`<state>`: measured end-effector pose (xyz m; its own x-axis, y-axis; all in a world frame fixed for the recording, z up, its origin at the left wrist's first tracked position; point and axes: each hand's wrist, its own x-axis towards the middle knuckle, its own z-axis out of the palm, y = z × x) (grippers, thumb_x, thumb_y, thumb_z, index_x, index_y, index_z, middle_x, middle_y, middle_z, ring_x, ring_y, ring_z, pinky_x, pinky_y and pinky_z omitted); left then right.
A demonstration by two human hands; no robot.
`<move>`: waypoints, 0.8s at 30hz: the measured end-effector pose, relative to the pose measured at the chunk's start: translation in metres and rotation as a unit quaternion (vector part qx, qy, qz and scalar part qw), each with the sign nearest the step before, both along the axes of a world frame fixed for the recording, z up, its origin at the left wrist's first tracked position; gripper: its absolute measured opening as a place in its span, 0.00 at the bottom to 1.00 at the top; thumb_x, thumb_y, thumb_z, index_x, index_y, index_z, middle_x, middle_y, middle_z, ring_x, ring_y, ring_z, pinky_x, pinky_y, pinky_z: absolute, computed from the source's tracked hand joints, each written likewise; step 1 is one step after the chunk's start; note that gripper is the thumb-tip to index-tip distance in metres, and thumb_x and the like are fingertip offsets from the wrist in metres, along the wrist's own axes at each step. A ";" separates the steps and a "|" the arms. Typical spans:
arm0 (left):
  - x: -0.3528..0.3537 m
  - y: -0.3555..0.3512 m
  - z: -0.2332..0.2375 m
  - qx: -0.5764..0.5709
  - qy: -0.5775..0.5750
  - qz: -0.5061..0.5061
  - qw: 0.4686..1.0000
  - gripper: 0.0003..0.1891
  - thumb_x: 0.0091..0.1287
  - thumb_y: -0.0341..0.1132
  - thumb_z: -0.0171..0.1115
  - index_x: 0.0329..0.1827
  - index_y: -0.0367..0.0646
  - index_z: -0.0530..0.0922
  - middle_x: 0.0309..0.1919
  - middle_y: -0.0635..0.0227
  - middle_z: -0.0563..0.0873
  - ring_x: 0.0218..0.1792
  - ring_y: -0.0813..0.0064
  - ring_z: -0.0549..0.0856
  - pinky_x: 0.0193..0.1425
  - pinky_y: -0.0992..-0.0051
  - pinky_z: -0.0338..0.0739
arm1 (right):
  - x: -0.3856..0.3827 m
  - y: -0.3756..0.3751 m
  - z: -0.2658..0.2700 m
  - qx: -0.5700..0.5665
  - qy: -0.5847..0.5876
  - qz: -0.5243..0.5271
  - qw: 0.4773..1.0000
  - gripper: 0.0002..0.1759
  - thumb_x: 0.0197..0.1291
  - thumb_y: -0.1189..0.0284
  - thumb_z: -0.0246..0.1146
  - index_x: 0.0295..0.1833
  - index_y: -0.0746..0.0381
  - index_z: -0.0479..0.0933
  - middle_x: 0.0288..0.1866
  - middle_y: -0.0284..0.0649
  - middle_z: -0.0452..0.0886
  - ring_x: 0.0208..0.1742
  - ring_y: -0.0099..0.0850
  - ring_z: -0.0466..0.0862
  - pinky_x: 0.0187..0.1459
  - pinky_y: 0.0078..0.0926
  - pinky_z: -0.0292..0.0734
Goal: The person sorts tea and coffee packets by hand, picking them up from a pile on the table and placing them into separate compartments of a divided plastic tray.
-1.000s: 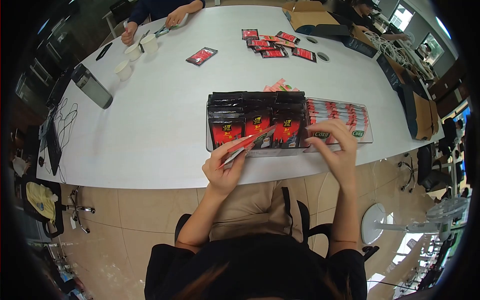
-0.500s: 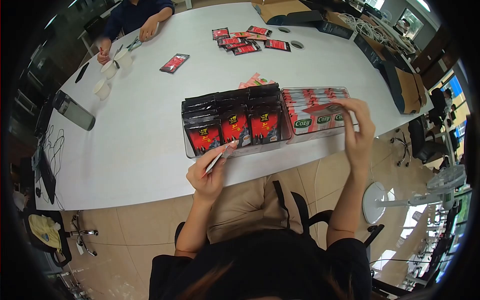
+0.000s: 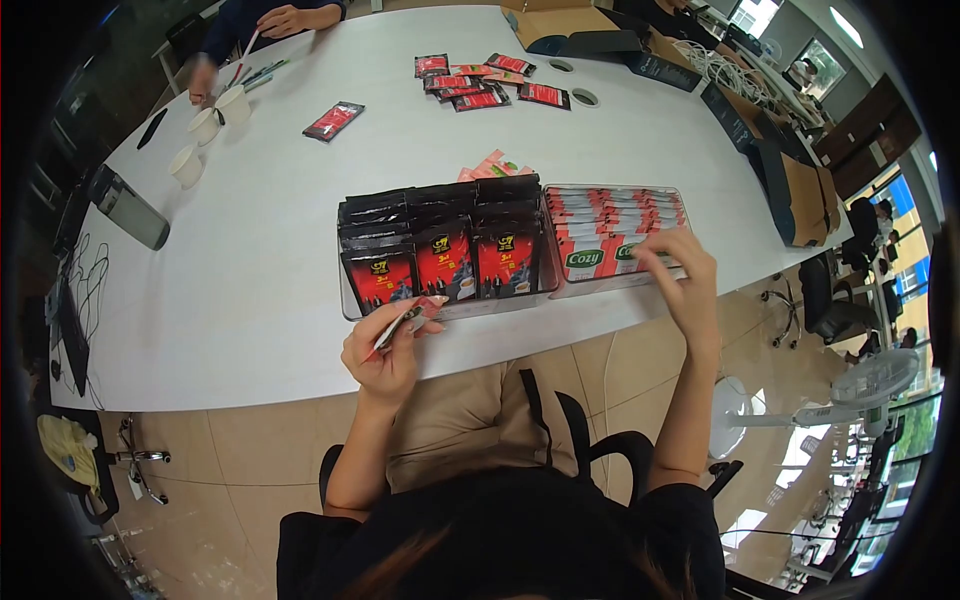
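Note:
My left hand (image 3: 385,345) pinches a few thin red and white sachets (image 3: 408,316) at the near table edge, just in front of a clear tray of black and red coffee packets (image 3: 445,250). My right hand (image 3: 680,275) reaches into the front right corner of a second clear tray filled with red and white Cozy sachets (image 3: 610,225), fingers bent onto the sachets. I cannot tell whether it grips one.
On the white table (image 3: 260,270) lie loose red packets (image 3: 470,82) at the far middle, one more (image 3: 333,119) to their left and pink sachets (image 3: 495,165) behind the trays. Another person's hands, paper cups (image 3: 208,122) and a grey box (image 3: 128,208) are far left. Cardboard boxes (image 3: 800,190) line the right edge.
My right hand has come down from above the Cozy tray onto its front right corner. My left hand stays at the table edge with the sachets, now tilted lower. The view shifted slightly.

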<state>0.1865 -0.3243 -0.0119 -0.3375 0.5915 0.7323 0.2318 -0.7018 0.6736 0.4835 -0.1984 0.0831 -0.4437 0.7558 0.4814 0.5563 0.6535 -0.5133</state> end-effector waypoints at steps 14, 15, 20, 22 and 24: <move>0.010 0.008 0.011 0.050 -0.033 0.016 0.998 0.13 0.65 0.19 0.54 0.53 0.34 0.73 0.44 0.46 0.83 0.37 0.65 0.87 0.34 0.73 0.85 | -0.011 -0.001 -0.015 -0.041 -0.163 0.043 0.985 0.19 0.48 0.56 0.71 0.32 0.61 0.80 0.33 0.38 0.81 0.40 0.37 0.78 0.48 0.32 0.68; 0.009 0.007 0.011 0.034 0.004 0.035 0.999 0.14 0.64 0.18 0.56 0.52 0.34 0.74 0.44 0.47 0.83 0.37 0.66 0.87 0.33 0.74 0.85 | -0.010 -0.001 -0.016 -0.029 -0.157 0.042 0.986 0.19 0.48 0.56 0.71 0.33 0.61 0.80 0.33 0.38 0.81 0.40 0.37 0.78 0.48 0.33 0.68; 0.000 0.005 0.009 0.008 0.132 0.098 0.986 0.14 0.58 0.17 0.62 0.48 0.35 0.79 0.41 0.52 0.85 0.34 0.70 0.87 0.33 0.77 0.82 | -0.009 0.000 -0.018 -0.027 -0.136 0.056 0.989 0.16 0.48 0.61 0.71 0.32 0.63 0.80 0.33 0.38 0.81 0.40 0.37 0.78 0.47 0.32 0.67; 0.001 0.005 0.010 0.004 0.140 0.104 0.985 0.15 0.56 0.18 0.67 0.47 0.33 0.79 0.37 0.55 0.86 0.32 0.71 0.88 0.35 0.77 0.82 | -0.013 -0.002 -0.021 -0.075 -0.049 0.031 0.995 0.13 0.48 0.64 0.72 0.32 0.63 0.80 0.33 0.37 0.81 0.39 0.36 0.78 0.46 0.30 0.68; 0.003 0.003 0.004 -0.020 0.104 0.103 0.989 0.16 0.55 0.19 0.68 0.48 0.32 0.79 0.34 0.56 0.87 0.31 0.70 0.88 0.36 0.77 0.82 | -0.020 -0.005 -0.020 -0.049 -0.007 0.014 0.999 0.11 0.48 0.68 0.72 0.32 0.63 0.79 0.33 0.37 0.81 0.38 0.35 0.78 0.44 0.29 0.68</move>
<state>0.1893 -0.3212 -0.0077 -0.2983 0.5558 0.7759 0.5035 -0.5990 0.6227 0.4640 -0.2035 0.0635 -0.4717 0.7860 0.3996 0.5452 0.6162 -0.5684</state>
